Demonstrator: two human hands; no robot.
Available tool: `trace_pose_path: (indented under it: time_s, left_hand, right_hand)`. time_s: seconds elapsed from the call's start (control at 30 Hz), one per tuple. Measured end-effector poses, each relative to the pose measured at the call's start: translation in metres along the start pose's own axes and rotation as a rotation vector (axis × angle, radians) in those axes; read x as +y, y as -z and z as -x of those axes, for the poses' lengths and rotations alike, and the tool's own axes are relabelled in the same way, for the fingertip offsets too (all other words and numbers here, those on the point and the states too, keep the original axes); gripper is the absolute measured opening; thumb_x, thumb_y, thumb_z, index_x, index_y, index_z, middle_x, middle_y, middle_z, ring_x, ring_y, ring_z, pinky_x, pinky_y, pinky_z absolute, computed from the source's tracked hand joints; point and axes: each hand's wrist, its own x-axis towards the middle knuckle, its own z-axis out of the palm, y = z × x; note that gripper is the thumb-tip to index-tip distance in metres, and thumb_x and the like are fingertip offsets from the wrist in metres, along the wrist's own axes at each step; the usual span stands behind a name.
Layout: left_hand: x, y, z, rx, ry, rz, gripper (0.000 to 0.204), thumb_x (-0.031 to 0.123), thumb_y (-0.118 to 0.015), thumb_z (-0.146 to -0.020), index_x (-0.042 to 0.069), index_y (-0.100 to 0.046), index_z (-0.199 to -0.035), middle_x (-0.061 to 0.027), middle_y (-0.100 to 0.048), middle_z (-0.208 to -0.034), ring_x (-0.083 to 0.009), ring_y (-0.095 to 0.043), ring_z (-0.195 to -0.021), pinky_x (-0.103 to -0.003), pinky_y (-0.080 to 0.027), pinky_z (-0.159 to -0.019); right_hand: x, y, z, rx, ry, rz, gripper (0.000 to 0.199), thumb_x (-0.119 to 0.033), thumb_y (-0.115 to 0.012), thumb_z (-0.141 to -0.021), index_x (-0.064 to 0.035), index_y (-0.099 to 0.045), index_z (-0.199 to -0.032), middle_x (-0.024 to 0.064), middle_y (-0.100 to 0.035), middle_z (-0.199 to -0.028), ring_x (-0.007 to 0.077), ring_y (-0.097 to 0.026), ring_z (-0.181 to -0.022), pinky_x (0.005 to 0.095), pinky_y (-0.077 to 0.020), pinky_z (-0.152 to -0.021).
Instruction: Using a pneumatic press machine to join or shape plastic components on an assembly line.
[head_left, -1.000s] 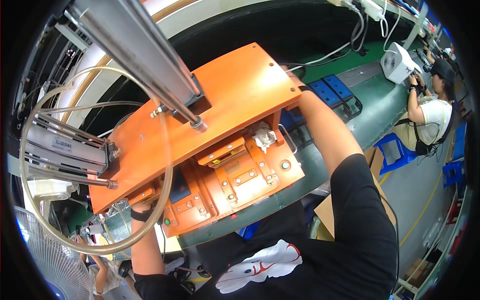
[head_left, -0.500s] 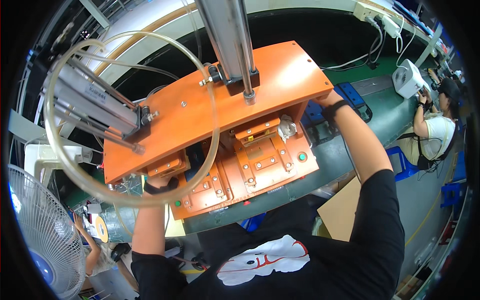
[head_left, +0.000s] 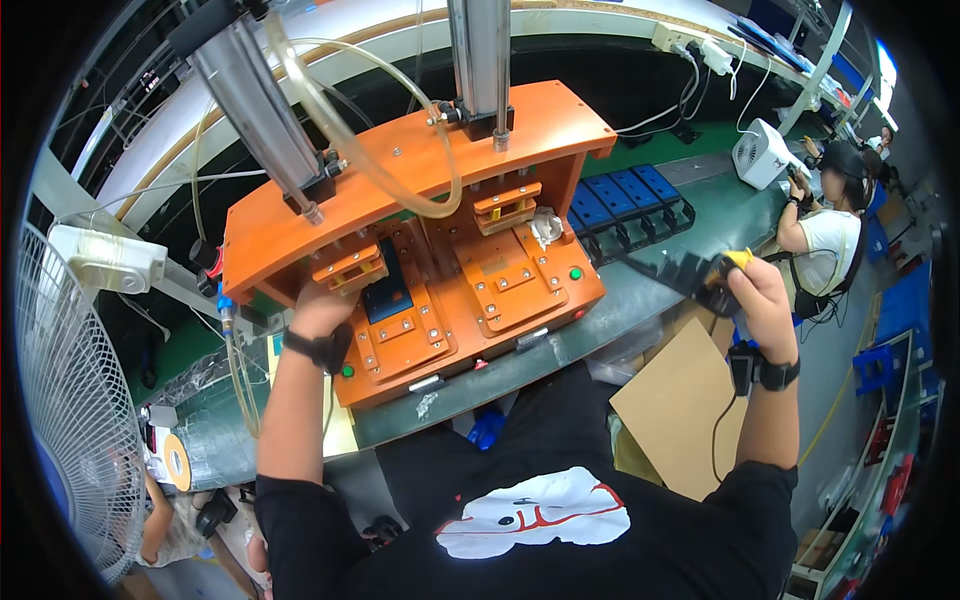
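Observation:
A large orange press [head_left: 400,160] stands on the bench ahead of me, with two fixtures under its top plate. In its left fixture lies a dark blue flat panel [head_left: 388,285]. My left hand [head_left: 322,310] reaches under the press beside that panel; an orange block hides its fingertips, so its grip does not show. To the right of the press, my right hand [head_left: 765,305] is raised and closed on a black, jagged-edged piece [head_left: 690,278]. A yellow bit shows at the fingertips. The piece is blurred and its kind is unclear.
A black rack [head_left: 650,235] with several blue panels [head_left: 632,195] sits right of the press. Cardboard [head_left: 685,405] lies near my right forearm. A fan [head_left: 75,420] stands left; a small white fan [head_left: 760,155] and a person [head_left: 835,220] are at the far right. Hoses loop over the press.
My right hand has come away from the press's right end toward me, now with the black piece. My left hand stays under the press's left side. The view has shifted.

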Motion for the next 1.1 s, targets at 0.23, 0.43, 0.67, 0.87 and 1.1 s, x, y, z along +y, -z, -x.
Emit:
trace_pose_path:
  time_s: [0.23, 0.43, 0.67, 0.87, 1.1]
  left_hand:
    - [0.014, -0.006, 0.171, 0.388, -0.044, 0.423, 0.021, 0.006, -0.070, -0.091, 0.000, -0.069, -0.111, -0.0190, -0.069, -0.109, -0.0361, -0.065, -0.107, -0.042, -0.051, -0.095]
    - [-0.025, -0.053, 0.272, 0.375, 0.074, -0.079, 0.060, 0.013, -0.082, -0.077, 0.001, -0.059, -0.132, -0.0223, -0.054, -0.142, -0.0461, -0.044, -0.140, -0.054, -0.035, -0.115]
    - [-0.061, -0.058, 0.289, 0.248, 0.082, -0.063, 0.059, 0.011, -0.083, -0.074, 0.001, -0.062, -0.129, -0.0228, -0.055, -0.140, -0.0442, -0.052, -0.126, -0.052, -0.041, -0.109]
    - [-0.058, -0.047, 0.289, 0.239, 0.039, -0.064, 0.047, 0.004, -0.075, -0.079, 0.000, -0.064, -0.125, -0.0229, -0.060, -0.134, -0.0452, -0.054, -0.126, -0.050, -0.044, -0.109]
    - [-0.079, -0.043, 0.286, 0.295, 0.072, 0.079, 0.029, 0.004, -0.071, -0.087, -0.004, -0.069, -0.115, -0.0237, -0.068, -0.116, -0.0443, -0.064, -0.109, -0.046, -0.052, -0.094]
  right_hand:
    - [-0.053, -0.108, 0.015, -0.411, 0.541, 0.130, 0.025, -0.007, -0.078, -0.085, -0.0033, -0.074, -0.109, 0.0141, -0.075, -0.108, 0.0335, -0.071, -0.104, 0.0404, -0.0573, -0.091]
    - [-0.040, -0.231, -0.033, -0.457, 0.909, 0.297, 0.025, -0.012, -0.078, -0.084, -0.0048, -0.072, -0.107, 0.0131, -0.073, -0.098, 0.0338, -0.069, -0.103, 0.0427, -0.0561, -0.090]
    - [-0.019, -0.319, -0.087, -0.412, 1.033, 0.531, 0.014, -0.012, -0.071, -0.083, -0.0049, -0.073, -0.096, 0.0102, -0.073, -0.095, 0.0326, -0.067, -0.106, 0.0442, -0.0532, -0.095]
    - [-0.018, -0.336, -0.083, -0.414, 0.926, 0.547, 0.039, -0.017, -0.072, -0.086, -0.0025, -0.067, -0.122, 0.0181, -0.066, -0.125, 0.0395, -0.058, -0.126, 0.0485, -0.0440, -0.111]
    - [-0.028, -0.337, -0.075, -0.457, 0.697, 0.627, 0.073, -0.036, -0.079, -0.087, 0.0044, -0.052, -0.141, 0.0254, -0.062, -0.126, 0.0437, -0.056, -0.125, 0.0512, -0.0402, -0.115]
